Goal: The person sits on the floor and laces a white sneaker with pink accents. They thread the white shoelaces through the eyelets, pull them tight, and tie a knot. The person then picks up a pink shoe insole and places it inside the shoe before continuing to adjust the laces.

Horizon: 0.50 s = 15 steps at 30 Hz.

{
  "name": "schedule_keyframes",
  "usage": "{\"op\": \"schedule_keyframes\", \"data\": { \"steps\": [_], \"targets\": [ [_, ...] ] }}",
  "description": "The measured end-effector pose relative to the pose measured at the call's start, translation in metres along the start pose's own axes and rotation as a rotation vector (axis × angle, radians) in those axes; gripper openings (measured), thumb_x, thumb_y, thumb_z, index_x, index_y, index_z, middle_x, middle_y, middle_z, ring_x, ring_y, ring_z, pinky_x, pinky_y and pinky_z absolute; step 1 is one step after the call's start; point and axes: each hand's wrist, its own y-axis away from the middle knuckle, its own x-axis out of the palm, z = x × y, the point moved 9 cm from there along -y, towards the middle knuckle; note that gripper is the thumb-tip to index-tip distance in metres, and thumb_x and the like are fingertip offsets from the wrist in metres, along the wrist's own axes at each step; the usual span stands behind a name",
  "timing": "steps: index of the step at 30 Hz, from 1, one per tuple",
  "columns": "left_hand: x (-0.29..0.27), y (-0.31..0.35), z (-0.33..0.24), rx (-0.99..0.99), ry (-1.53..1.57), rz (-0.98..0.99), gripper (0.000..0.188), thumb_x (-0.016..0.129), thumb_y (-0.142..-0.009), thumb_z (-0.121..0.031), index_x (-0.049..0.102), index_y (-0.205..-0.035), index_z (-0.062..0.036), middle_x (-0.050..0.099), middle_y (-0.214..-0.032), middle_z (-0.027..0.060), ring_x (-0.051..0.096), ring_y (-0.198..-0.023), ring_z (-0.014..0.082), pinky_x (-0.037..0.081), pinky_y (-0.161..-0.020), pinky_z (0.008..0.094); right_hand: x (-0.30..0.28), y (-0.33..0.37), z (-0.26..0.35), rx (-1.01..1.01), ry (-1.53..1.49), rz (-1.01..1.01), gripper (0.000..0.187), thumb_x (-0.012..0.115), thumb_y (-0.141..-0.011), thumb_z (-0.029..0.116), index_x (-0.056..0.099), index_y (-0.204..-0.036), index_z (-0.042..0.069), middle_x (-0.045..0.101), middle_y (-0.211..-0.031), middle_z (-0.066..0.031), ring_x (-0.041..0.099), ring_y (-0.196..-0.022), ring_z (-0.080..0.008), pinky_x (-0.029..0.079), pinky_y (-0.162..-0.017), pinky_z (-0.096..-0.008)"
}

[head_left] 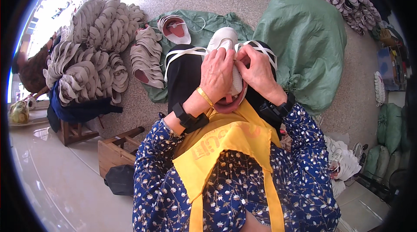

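A white shoe upper (223, 36) with a reddish-pink lining rests between my knees, toe pointing away from me. My left hand (218, 72) lies over its left side, fingers closed on it near the lace opening. Opposite, my right hand (259, 72) is closed in a pinch at the right edge of the opening, seemingly on the lace; the fingertips partly hide it. Loops of white shoelace (184, 52) spread over both knees. Beyond my left knee, another upper (175, 29) with a red inside lies on green sheeting.
Large stacks of grey uppers (93, 41) stand at the left, with a smaller row (147, 56) nearer me. A bulging green sack (304, 45) is on the right. A wooden stool (117, 151) sits at lower left. More uppers (347, 0) lie at far right.
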Motion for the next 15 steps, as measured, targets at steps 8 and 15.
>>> {"op": "schedule_keyframes", "data": {
  "steps": [8,15],
  "targets": [
    [-0.01,-0.007,-0.007,0.047,0.001,0.105,0.029,0.067,-0.08,-0.011,0.062,-0.108,-0.0035,0.062,-0.095,0.0134,0.062,-0.094,0.0339,0.049,-0.083,0.0448,-0.006,0.001,-0.003,0.048,-0.006,0.009,0.017,0.073,-0.085,0.002,0.058,-0.093,-0.001,0.069,-0.079,-0.0146,0.071,-0.071,-0.0297,0.055,-0.064,-0.0383],
    [-0.099,0.026,-0.003,0.047,0.015,0.143,0.017,0.067,-0.085,-0.002,0.057,-0.099,-0.0018,0.054,-0.089,0.0151,0.057,-0.088,0.0375,0.046,-0.077,0.0469,-0.007,0.003,0.0,0.054,0.027,-0.019,0.016,0.072,-0.087,0.002,0.059,-0.095,0.0,0.068,-0.08,-0.0124,0.071,-0.072,-0.03,0.056,-0.066,-0.0391]
  ]
}}
